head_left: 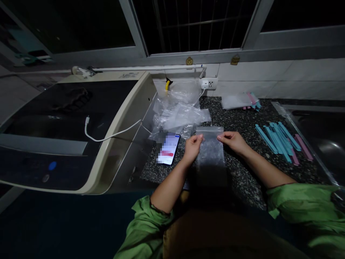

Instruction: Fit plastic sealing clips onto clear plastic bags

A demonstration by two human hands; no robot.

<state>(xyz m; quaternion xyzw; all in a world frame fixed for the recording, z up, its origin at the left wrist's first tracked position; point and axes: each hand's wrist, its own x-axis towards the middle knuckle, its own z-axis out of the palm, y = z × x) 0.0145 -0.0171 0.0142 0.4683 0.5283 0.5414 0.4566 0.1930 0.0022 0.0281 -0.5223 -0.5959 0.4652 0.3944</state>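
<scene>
A clear zip-lock bag (211, 153) hangs flat between my two hands above the counter's front part, its zip strip uppermost. My left hand (192, 147) pinches the bag's left side just below the strip. On the opposite side, my right hand (233, 140) pinches it between thumb and finger. Nothing can be made out inside the bag. Beyond it lies a loose pile of clear plastic bags (178, 115). Blue and pink plastic strips, perhaps bag sealing clips (280, 138), lie spread to the right of my right hand.
A lit phone (169, 149) lies left of my left hand. The washing machine (121, 118) has a white cable (115, 136) across it. A charger (205, 84) sits in the wall socket. Another bag of strips (239, 101) lies at the back; a sink (326, 144) is at right.
</scene>
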